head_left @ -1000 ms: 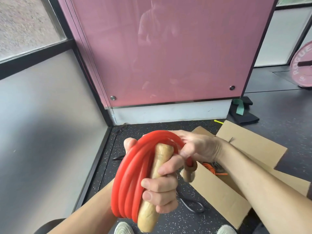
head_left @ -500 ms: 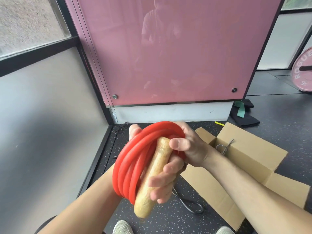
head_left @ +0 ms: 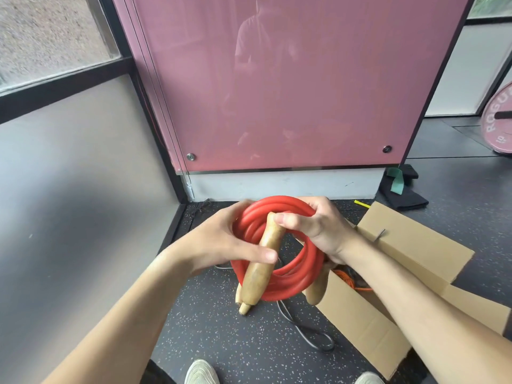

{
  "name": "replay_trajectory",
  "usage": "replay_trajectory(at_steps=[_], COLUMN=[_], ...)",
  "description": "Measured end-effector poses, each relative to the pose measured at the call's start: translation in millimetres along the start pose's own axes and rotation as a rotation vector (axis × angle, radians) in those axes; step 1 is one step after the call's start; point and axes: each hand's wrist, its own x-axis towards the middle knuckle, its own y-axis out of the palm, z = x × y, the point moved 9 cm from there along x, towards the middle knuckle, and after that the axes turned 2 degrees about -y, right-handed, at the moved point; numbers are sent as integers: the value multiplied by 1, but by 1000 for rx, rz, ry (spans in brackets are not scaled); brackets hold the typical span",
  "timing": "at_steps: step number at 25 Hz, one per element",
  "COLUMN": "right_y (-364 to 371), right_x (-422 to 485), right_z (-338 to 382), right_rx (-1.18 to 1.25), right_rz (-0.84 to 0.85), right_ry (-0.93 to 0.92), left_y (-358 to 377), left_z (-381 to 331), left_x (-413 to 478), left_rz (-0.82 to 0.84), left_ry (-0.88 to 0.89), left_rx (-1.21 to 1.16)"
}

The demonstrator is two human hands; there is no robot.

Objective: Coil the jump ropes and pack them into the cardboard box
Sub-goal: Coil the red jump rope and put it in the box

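A thick red jump rope (head_left: 300, 275) is wound into a coil that faces me, held up over the floor. One wooden handle (head_left: 263, 261) lies across its front, and a second handle (head_left: 315, 292) hangs at the lower right behind the coil. My left hand (head_left: 221, 245) grips the coil's left side, thumb pressed on the front handle. My right hand (head_left: 313, 223) holds the coil's top right, thumb on the handle's upper end. The open cardboard box (head_left: 360, 322) stands on the floor to the right, with an orange rope (head_left: 352, 278) partly visible inside.
A thin black rope (head_left: 307, 333) lies looped on the speckled floor below the coil. A pink glass panel (head_left: 277, 92) stands ahead and a grey wall runs along the left. Black cloth with a green band (head_left: 399, 187) and a pink weight plate (head_left: 498, 120) sit at the right.
The coil has turned from edge-on to face me. My left hand shifted from wrapping the handle to the coil's left side, and my right hand came over the top.
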Motion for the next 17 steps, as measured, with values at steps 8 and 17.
replay_trajectory(at_steps=[8,17], right_y=[-6,-44], right_x=[-5,-10], right_z=[-6,-37], right_rx=[247,-456], right_rz=[42,204], right_ry=[175,283], left_y=[7,4], left_z=[-6,-10], left_x=[7,-2], left_rz=[-204,-82], left_ry=[10,-19], left_rx=[-271,-515])
